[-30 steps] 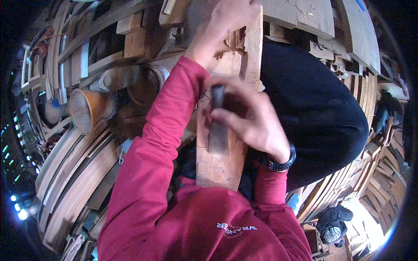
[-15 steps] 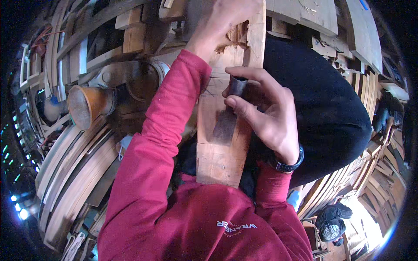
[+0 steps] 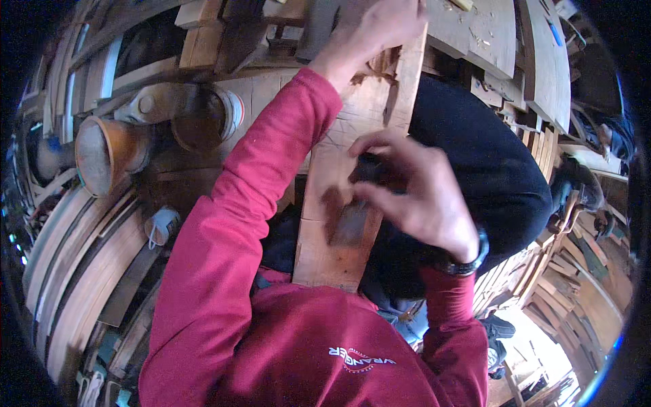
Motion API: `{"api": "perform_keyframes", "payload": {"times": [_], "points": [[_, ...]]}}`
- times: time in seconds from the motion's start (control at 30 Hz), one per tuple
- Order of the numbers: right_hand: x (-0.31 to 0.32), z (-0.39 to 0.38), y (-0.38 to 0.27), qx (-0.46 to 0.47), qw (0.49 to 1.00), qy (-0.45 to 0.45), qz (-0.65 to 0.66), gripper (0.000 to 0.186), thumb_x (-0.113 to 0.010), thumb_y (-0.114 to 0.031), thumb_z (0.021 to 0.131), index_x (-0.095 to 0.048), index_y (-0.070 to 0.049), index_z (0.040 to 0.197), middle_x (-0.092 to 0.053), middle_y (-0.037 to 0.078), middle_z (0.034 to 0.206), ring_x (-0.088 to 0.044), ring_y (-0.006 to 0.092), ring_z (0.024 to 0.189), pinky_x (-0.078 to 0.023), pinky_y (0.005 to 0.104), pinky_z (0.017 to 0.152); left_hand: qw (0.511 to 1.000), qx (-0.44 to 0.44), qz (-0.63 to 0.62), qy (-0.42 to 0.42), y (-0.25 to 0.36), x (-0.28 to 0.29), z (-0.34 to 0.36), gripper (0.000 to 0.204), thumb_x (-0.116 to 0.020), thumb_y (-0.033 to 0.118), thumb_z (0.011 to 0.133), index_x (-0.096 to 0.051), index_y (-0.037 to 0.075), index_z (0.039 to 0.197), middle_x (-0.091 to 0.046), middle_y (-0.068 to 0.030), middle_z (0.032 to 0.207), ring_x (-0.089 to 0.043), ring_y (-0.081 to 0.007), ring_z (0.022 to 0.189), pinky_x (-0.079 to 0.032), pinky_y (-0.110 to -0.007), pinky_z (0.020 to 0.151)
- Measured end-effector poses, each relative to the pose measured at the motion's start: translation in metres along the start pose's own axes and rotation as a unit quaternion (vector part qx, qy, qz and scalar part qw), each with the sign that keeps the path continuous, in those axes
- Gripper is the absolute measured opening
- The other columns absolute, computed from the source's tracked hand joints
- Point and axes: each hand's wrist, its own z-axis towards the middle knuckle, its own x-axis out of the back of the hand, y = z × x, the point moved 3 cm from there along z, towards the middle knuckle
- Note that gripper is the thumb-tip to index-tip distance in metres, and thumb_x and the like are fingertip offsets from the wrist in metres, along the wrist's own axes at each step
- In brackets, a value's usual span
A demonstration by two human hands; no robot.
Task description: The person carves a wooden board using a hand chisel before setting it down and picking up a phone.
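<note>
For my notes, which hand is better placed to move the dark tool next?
Probably the right hand: it curls around the dark tool, while the left hand is farther up the wooden board.

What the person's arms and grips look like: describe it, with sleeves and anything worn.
The left sleeve and right sleeve are long, wrinkled, dark red and plain. The left grip is a bare hand, with no band visible at its wrist. The right grip is ungloved too, with a black watch or wristband just beyond the sleeve.
</note>
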Motion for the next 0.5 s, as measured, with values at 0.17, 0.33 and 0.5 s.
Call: {"api": "perform_keyframes", "payload": {"times": [0.17,0.33,0.5], "points": [[0.017,0.014,-0.02,-0.06,0.992,0.036,-0.106,0.032,-0.076,-0.007,0.082,-0.063,-0.001,0.11,-0.073,0.021,0.092,-0.073,0.0344,0.077,-0.056,0.039,0.068,0.999,0.01,-0.03,-0.032,0.005,0.001,0.003,0.04,-0.051,0.033,0.102,-0.071,-0.002,0.109,-0.06,-0.0271,0.134,-0.051,-0.0454,0.13,-0.045,-0.055,0.108],[0.021,0.027,-0.019,-0.088,0.987,-0.036,-0.132,0.032,-0.077,-0.01,0.081,-0.065,-0.001,0.109,-0.072,0.024,0.095,-0.074,0.0376,0.091,-0.057,0.0406,0.081,0.998,0.026,-0.037,-0.054,0.005,0.017,-0.001,0.038,-0.051,0.032,0.102,-0.071,0.0,0.101,-0.064,-0.023,0.118,-0.064,-0.0411,0.11,-0.055,-0.054,0.088],[0.012,0.027,-0.003,-0.035,0.982,0.045,-0.182,0.029,-0.076,-0.012,0.082,-0.067,-0.002,0.108,-0.074,0.021,0.095,-0.075,0.0321,0.083,-0.057,0.039,0.078,0.996,0.023,-0.082,-0.032,0.005,0.007,-0.005,0.037,-0.048,0.029,0.103,-0.068,-0.001,0.105,-0.06,-0.0258,0.126,-0.06,-0.0436,0.118,-0.05,-0.057,0.098]]}}
